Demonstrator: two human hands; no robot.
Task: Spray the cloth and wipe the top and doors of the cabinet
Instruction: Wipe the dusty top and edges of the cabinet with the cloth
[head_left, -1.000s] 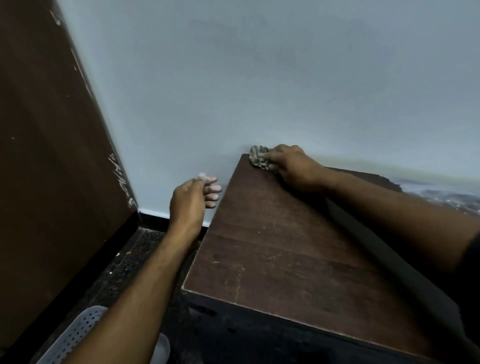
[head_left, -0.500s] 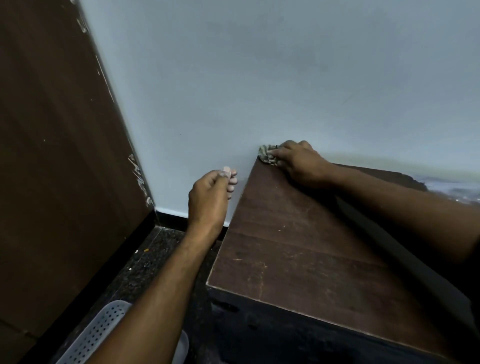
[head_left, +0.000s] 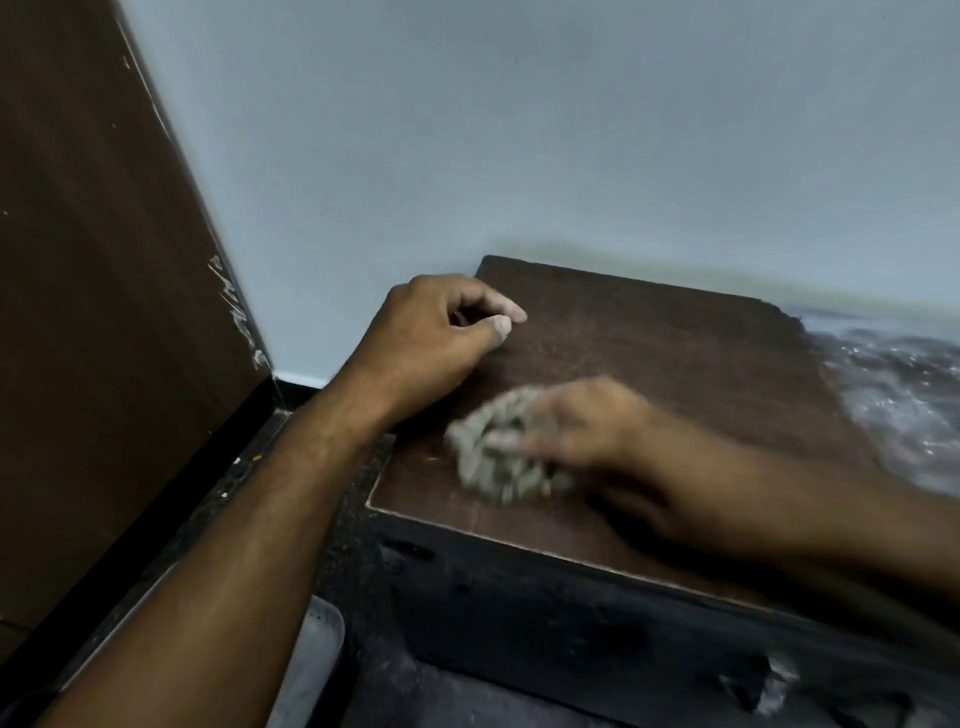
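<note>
The low cabinet has a dark brown wooden top (head_left: 649, 353) and a black front (head_left: 571, 623). A crumpled grey-green cloth (head_left: 493, 457) lies pressed on the top near its front left corner, blurred by motion. My right hand (head_left: 576, 426) grips the cloth from the right. My left hand (head_left: 436, 338) rests on the top's left edge, fingers curled loosely, holding nothing. No spray bottle is in view.
A pale wall stands right behind the cabinet. A brown wooden panel (head_left: 93, 312) leans at the left. A white perforated basket (head_left: 317, 654) sits on the dark speckled floor (head_left: 249, 493) beside the cabinet. A crinkled plastic sheet (head_left: 904, 395) lies at the right.
My right hand has swept the cloth from the back left corner toward the front left of the top. My left hand has come from beside the cabinet onto its left edge.
</note>
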